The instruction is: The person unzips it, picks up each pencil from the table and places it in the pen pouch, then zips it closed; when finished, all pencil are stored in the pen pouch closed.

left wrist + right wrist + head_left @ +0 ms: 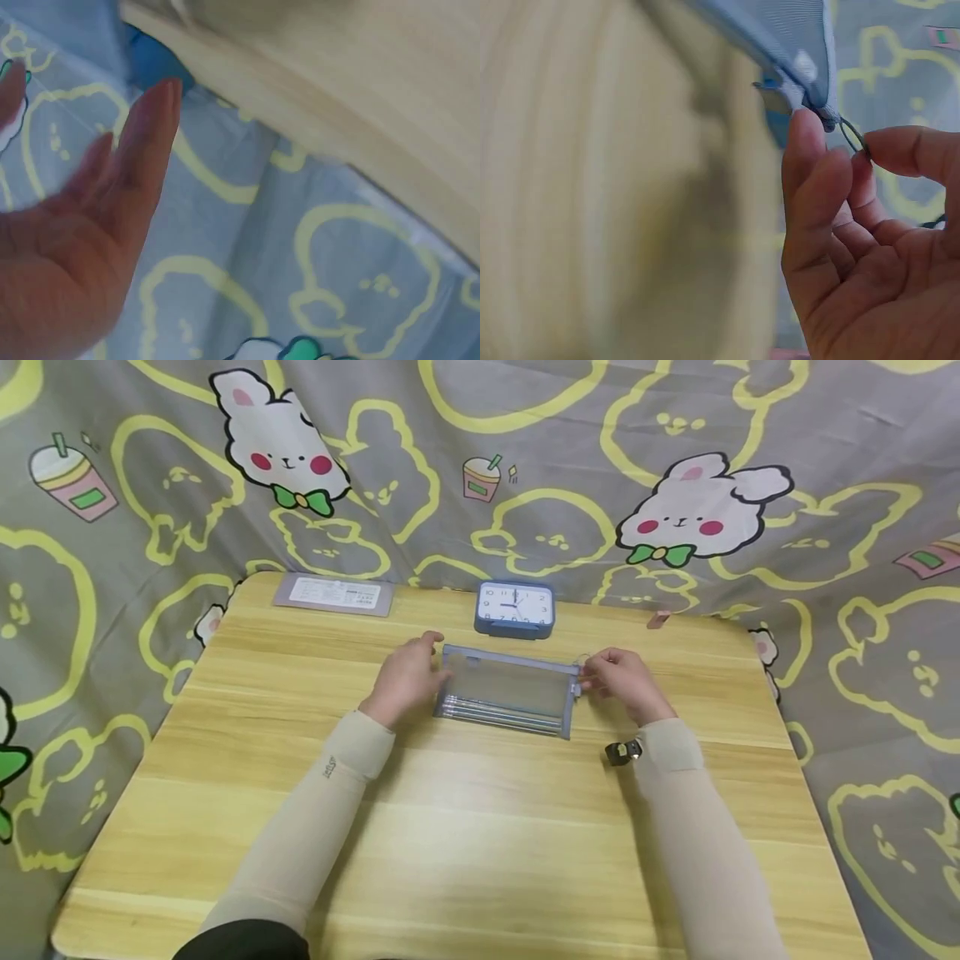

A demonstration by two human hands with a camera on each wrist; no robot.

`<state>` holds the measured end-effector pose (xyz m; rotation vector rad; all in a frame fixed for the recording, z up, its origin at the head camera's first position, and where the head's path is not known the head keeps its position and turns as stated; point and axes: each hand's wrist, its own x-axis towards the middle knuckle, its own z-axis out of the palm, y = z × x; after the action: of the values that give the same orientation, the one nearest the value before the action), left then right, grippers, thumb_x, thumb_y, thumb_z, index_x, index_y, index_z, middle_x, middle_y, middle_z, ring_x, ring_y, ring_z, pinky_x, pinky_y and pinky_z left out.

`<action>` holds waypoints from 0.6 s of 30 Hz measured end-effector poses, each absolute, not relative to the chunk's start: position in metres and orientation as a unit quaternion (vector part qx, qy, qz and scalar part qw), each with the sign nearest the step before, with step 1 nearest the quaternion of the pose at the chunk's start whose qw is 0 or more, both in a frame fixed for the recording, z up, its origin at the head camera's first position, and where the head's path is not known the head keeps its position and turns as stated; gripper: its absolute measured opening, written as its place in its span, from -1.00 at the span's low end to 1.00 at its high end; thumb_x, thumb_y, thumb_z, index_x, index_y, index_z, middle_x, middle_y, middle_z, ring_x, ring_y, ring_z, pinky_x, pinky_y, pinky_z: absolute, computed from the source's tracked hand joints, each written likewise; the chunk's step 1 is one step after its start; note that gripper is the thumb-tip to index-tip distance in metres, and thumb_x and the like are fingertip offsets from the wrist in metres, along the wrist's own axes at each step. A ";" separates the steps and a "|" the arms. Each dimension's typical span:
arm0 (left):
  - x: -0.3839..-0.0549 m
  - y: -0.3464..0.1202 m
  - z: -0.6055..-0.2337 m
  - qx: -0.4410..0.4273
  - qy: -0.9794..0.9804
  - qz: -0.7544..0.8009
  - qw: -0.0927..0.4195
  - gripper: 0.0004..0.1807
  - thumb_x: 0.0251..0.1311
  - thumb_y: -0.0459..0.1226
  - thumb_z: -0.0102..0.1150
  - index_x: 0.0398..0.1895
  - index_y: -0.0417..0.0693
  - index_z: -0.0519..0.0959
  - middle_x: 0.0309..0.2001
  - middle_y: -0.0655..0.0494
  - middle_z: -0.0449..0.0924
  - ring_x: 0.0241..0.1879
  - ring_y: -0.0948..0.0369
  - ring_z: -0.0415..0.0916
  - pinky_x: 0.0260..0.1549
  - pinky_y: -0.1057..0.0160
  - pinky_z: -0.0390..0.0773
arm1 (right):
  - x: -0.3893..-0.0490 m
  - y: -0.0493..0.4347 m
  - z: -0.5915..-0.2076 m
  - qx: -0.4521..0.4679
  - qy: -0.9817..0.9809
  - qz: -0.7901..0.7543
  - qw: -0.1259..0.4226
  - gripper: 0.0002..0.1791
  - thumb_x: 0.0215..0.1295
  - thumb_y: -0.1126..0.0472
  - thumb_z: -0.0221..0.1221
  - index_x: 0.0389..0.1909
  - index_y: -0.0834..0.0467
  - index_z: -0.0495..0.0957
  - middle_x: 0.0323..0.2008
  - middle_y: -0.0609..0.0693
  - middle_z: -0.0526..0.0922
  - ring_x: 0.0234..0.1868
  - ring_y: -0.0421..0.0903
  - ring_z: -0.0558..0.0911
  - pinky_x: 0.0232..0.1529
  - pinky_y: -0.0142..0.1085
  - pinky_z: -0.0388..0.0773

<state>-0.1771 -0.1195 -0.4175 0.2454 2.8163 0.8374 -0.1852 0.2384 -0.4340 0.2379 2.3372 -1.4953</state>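
Observation:
A see-through zip pouch [510,681] with grey-blue trim lies near the far middle of the table, several thin sticks [501,714] showing along its lower edge. At its right corner my right hand [618,681] pinches a thin dark cord loop [847,135] between thumb and finger. The other fingertips of that hand come right up to the pouch corner [810,90] in the right wrist view. My left hand [407,681] is beside the pouch's left edge, its fingers extended and holding nothing. In the left wrist view those fingers [150,135] look straight and apart.
A blue alarm clock [514,608] stands just behind the pouch. Farther left, a flat mauve box with a white label [333,593] lies at the back edge. A small brownish piece [658,619] is at the back right. Patterned curtain [420,468] surrounds the table [480,843].

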 end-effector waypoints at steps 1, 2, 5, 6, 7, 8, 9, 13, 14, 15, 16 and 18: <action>-0.175 -0.118 -0.417 0.098 0.957 0.255 0.101 -0.27 0.34 -0.14 0.43 0.50 -0.16 0.40 0.25 -0.25 0.61 0.14 -0.18 0.65 0.15 -0.17 0.68 | -0.187 0.238 -0.439 0.088 0.824 -0.530 0.182 -0.64 0.61 0.11 0.04 0.11 0.34 0.50 0.08 0.19 0.70 -0.20 -0.20 0.77 -0.06 -0.31 0.75; -0.172 -0.118 -0.417 0.116 0.959 0.234 0.107 -0.25 0.31 -0.14 0.46 0.50 -0.14 0.41 0.25 -0.24 0.60 0.11 -0.16 0.65 0.12 -0.16 0.69 | -0.188 0.238 -0.443 0.093 0.821 -0.532 0.183 -0.63 0.61 0.12 0.05 0.13 0.36 0.50 0.10 0.22 0.69 -0.20 -0.19 0.76 -0.08 -0.33 0.75; -0.165 -0.115 -0.421 0.168 0.960 0.184 0.129 -0.28 0.25 -0.15 0.50 0.46 -0.07 0.48 0.26 -0.22 0.58 0.08 -0.13 0.65 0.06 -0.16 0.72 | -0.183 0.237 -0.449 0.103 0.838 -0.510 0.168 -0.59 0.62 0.08 0.05 0.17 0.35 0.49 0.11 0.25 0.67 -0.18 -0.16 0.75 -0.08 -0.35 0.74; -0.162 -0.115 -0.423 0.181 0.958 0.174 0.136 -0.29 0.25 -0.16 0.51 0.45 -0.05 0.50 0.27 -0.21 0.58 0.09 -0.12 0.65 0.05 -0.15 0.73 | -0.179 0.237 -0.448 0.094 0.856 -0.483 0.156 -0.58 0.62 0.05 0.07 0.17 0.34 0.49 0.10 0.26 0.68 -0.16 -0.10 0.74 -0.06 -0.31 0.73; -0.160 -0.115 -0.425 0.189 0.957 0.168 0.142 -0.30 0.23 -0.16 0.52 0.44 -0.02 0.51 0.27 -0.20 0.57 0.08 -0.11 0.65 0.04 -0.15 0.74 | -0.173 0.235 -0.447 0.078 0.879 -0.447 0.145 -0.56 0.62 0.02 0.08 0.18 0.34 0.50 0.10 0.28 0.68 -0.11 -0.03 0.74 -0.01 -0.23 0.73; -0.159 -0.115 -0.426 0.193 0.957 0.163 0.146 -0.31 0.23 -0.16 0.52 0.42 -0.01 0.52 0.27 -0.20 0.57 0.08 -0.12 0.65 0.04 -0.16 0.74 | -0.167 0.232 -0.444 0.059 0.902 -0.406 0.137 -0.53 0.61 -0.01 0.11 0.20 0.33 0.50 0.11 0.30 0.68 -0.06 0.06 0.74 0.04 -0.13 0.73; -0.157 -0.115 -0.428 0.195 0.956 0.158 0.150 -0.33 0.22 -0.17 0.52 0.40 -0.01 0.54 0.25 -0.20 0.58 0.07 -0.12 0.65 0.03 -0.16 0.74 | -0.160 0.228 -0.441 0.035 0.924 -0.359 0.131 -0.48 0.58 -0.05 0.15 0.22 0.32 0.49 0.12 0.32 0.68 0.00 0.14 0.73 0.09 -0.03 0.70; -0.156 -0.115 -0.433 0.192 0.958 0.151 0.148 -0.38 0.19 -0.20 0.53 0.33 -0.06 0.57 0.17 -0.21 0.61 0.01 -0.11 0.67 0.02 -0.14 0.74 | -0.135 0.210 -0.428 -0.069 0.966 -0.199 0.151 -0.18 0.38 -0.17 0.37 0.43 0.26 0.39 0.25 0.45 0.56 0.11 0.39 0.67 0.13 0.30 0.62; -0.157 -0.115 -0.435 0.191 0.959 0.152 0.145 -0.39 0.19 -0.21 0.53 0.32 -0.08 0.58 0.14 -0.21 0.62 -0.01 -0.11 0.67 0.01 -0.12 0.74 | -0.130 0.205 -0.427 -0.086 0.966 -0.178 0.166 -0.12 0.33 -0.19 0.41 0.48 0.23 0.36 0.28 0.47 0.53 0.08 0.41 0.67 0.09 0.31 0.64; -0.157 -0.114 -0.437 0.189 0.959 0.155 0.142 -0.39 0.19 -0.23 0.52 0.31 -0.10 0.58 0.11 -0.21 0.63 -0.03 -0.10 0.67 0.01 -0.10 0.74 | -0.127 0.201 -0.428 -0.097 0.967 -0.158 0.174 -0.09 0.31 -0.18 0.43 0.51 0.20 0.34 0.29 0.48 0.51 0.05 0.41 0.68 0.05 0.32 0.66; -0.157 -0.112 -0.439 0.188 0.959 0.158 0.138 -0.39 0.19 -0.23 0.52 0.32 -0.12 0.58 0.09 -0.22 0.63 -0.05 -0.09 0.66 0.01 -0.09 0.74 | -0.124 0.199 -0.429 -0.102 0.968 -0.145 0.178 -0.08 0.30 -0.17 0.43 0.53 0.17 0.33 0.30 0.48 0.50 0.03 0.41 0.69 0.01 0.31 0.67; -0.157 -0.108 -0.442 0.190 0.959 0.163 0.133 -0.39 0.20 -0.23 0.50 0.32 -0.15 0.57 0.05 -0.22 0.64 -0.08 -0.07 0.66 -0.02 -0.06 0.75 | -0.122 0.198 -0.433 -0.102 0.971 -0.133 0.170 -0.13 0.32 -0.12 0.43 0.53 0.15 0.34 0.29 0.46 0.51 0.00 0.40 0.70 -0.02 0.29 0.69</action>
<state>-0.1573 -0.1075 -0.4419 0.5518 2.7813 0.4740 -0.1222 0.1983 -0.4334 -0.2904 2.7592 -0.3775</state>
